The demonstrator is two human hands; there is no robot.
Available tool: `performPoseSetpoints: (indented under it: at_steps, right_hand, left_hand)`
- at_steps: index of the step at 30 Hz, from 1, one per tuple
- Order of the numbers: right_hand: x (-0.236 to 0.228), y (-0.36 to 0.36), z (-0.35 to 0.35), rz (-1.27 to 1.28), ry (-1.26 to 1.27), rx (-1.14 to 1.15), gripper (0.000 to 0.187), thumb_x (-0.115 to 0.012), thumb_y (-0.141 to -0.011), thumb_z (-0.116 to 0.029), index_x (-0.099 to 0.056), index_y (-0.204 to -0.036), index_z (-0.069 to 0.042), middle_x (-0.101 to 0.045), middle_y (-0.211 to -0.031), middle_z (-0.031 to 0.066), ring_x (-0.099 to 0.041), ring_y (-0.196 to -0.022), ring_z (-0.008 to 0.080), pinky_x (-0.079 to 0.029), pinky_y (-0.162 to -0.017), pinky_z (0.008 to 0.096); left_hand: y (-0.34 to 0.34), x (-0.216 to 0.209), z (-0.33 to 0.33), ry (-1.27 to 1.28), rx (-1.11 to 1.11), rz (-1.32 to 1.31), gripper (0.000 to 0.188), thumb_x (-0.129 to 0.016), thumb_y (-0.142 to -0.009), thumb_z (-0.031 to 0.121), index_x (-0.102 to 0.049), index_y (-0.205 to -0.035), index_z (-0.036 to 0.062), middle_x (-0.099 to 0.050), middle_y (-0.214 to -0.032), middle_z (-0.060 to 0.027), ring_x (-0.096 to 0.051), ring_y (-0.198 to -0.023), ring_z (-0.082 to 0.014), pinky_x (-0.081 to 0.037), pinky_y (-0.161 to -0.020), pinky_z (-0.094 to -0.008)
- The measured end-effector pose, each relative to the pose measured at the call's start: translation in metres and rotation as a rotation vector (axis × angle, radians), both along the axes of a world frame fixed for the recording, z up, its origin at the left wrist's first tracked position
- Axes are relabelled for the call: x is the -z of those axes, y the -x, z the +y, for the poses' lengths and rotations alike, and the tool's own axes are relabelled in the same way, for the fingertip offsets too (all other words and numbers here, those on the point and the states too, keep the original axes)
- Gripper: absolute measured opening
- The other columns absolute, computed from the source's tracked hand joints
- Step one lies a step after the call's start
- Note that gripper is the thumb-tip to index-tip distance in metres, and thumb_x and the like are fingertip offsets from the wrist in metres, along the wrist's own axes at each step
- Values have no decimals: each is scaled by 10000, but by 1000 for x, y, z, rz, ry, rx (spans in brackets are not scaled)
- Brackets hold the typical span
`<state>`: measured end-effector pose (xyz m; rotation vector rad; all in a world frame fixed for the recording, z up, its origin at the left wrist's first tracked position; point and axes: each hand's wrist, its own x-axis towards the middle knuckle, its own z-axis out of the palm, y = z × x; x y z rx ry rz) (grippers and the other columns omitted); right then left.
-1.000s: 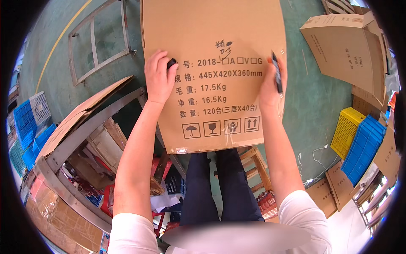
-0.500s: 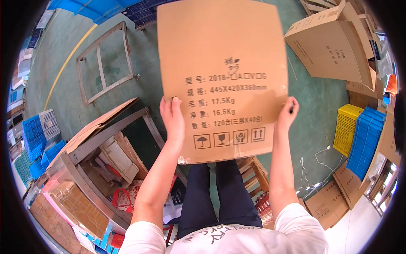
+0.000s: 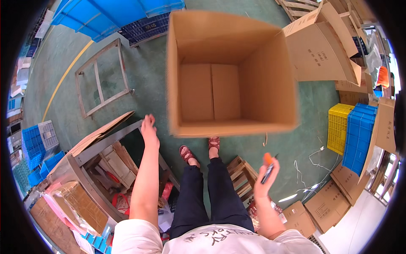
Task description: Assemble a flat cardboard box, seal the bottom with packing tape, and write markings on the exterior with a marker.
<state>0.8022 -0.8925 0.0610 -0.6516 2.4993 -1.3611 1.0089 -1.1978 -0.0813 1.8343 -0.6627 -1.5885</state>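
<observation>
An open cardboard box point(image 3: 210, 91) is in front of me, its open top facing up and showing its bare inside and bottom seam. Its edges are blurred, and neither hand touches it; I cannot tell if it rests on the floor. To its lower left, my left hand point(image 3: 149, 132) is raised with nothing in it, fingers extended, above the corner of a metal-framed stand point(image 3: 136, 126). My right hand point(image 3: 266, 180), below the box's right corner, is closed around a black marker pen point(image 3: 267, 173). Something orange point(image 3: 267, 158) shows at its fingertips.
A metal frame point(image 3: 100, 76) lies on the green floor at left. Blue crates point(image 3: 105, 15) stand at the back. Right of me are a large carton point(image 3: 323, 53), a yellow crate point(image 3: 339, 127), a blue crate point(image 3: 358, 139) and flattened cartons point(image 3: 327, 205). A wooden pallet point(image 3: 243, 175) is by my legs.
Both hands have let go of the box and moved apart. The box has turned from its printed side to its open top and moved slightly right. My right hand has dropped lower.
</observation>
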Motion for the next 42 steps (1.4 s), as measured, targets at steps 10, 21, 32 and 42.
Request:
performPoseSetpoints:
  at_steps: [10, 21, 32, 42]
  right_hand:
    - [-6, 169, -33, 671, -635, -1111, 279, -540, -691, -21, -540, -962, -83, -586, -1071, 129, -437, -1195, 313, -322, -1020, 478]
    - [-7, 221, -100, 839, -681, -1698, 170, -538, -711, -90, -496, -876, -105, -613, -846, 74, -564, -974, 240, -342, -1010, 424]
    - [-142, 2, -268, 622, 461, -1670, 404, -626, -638, -126, -545, -1034, -146, -479, -677, 11, -444, -579, 177, -336, -502, 299]
    - [-29, -61, -372, 308, 160, -1395, 300, -636, -772, -120, -483, -1029, -92, -544, -756, 109, -542, -739, 289, -430, -649, 352]
  left_hand:
    - [-69, 21, 84, 1, 99, -94, 246, -494, -916, 269, -581, -894, 40, -447, -637, 40, -433, -573, -52, -368, -531, -191]
    - [-85, 51, 184, -262, 257, -170, 140, -504, -813, 43, -523, -950, 66, -595, -784, -40, -583, -649, -129, -414, -540, -232]
    - [-47, 0, 194, -153, -106, 272, 196, -485, -920, 226, -560, -945, 46, -557, -820, -6, -516, -730, -102, -431, -654, -255]
    - [-74, -150, -7, 923, 107, -390, 368, -577, -831, 78, -521, -1190, 20, -550, -1118, -75, -514, -892, -88, -406, -766, -205]
